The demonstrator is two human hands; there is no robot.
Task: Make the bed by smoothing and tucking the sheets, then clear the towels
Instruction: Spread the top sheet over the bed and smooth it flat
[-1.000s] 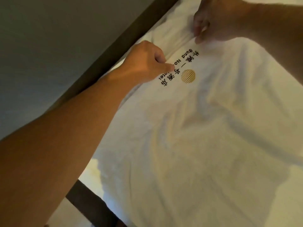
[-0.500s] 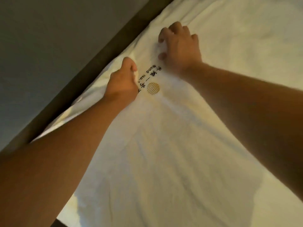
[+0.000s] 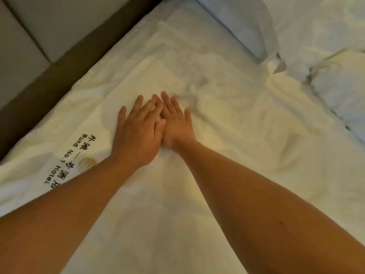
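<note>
A white sheet (image 3: 227, 107) with a printed hotel logo (image 3: 79, 157) near its left edge lies spread over the bed, wrinkled around the middle. My left hand (image 3: 138, 131) and my right hand (image 3: 175, 123) lie flat on it side by side, palms down, fingers straight and spread, thumbs overlapping. Neither hand holds any cloth.
A dark wooden bed frame (image 3: 65, 62) runs diagonally along the left side, with a grey padded wall panel (image 3: 59, 20) behind it. White pillows (image 3: 256, 22) and crumpled white bedding (image 3: 335, 80) sit at the upper right.
Both hands have let go of the sheet's edge by the logo and moved inward, now pressing flat on the sheet's middle. The view has shifted, showing pillows at the upper right.
</note>
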